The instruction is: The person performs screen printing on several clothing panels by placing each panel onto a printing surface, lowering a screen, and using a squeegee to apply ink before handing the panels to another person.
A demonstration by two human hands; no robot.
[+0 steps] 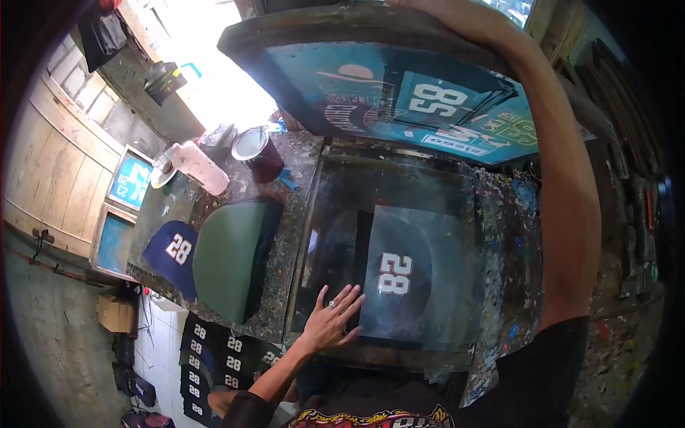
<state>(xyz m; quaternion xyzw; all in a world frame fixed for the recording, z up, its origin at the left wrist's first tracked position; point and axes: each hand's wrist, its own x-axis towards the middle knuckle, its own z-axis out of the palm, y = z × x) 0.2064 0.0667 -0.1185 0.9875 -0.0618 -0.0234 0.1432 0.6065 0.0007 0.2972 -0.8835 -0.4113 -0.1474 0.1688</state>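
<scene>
Right arm (571, 214) up; panel (403, 303) right of left fingers (348, 297)

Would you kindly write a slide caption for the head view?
Right hand at a raised framed screen, left hand spread beside a numbered dark panel.

The left hand (332, 318) is palm down, fingers (347, 301) spread; the right hand (444, 13) is far forward, arm (569, 207) outstretched.

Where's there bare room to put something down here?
On the glossy board, right of the numbered dark piece and behind it, toward the raised frame. The left is crowded: navy piece, green stack, pink bottle, dark red can.
</scene>
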